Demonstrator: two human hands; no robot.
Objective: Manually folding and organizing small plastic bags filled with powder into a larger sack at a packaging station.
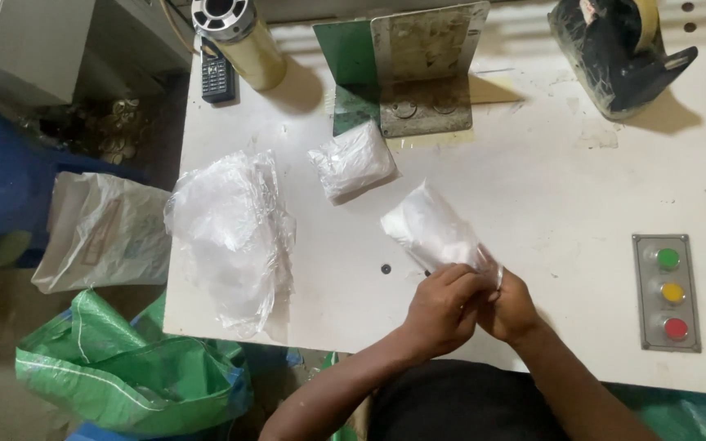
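Your white table [533, 188] fills most of the view. On its left side lies a loose heap of clear plastic bags [234, 233]. At the back stands a green and bare-metal bracket [406, 69], with a small filled packet [351, 161] lying just in front of it. The white filled pouch [428, 227] you are working on slants up and away from your hands, its near end caught between them near the table's front edge. Your left hand [443, 310] and right hand [510, 309] are pressed close together, fingers pinching that near end.
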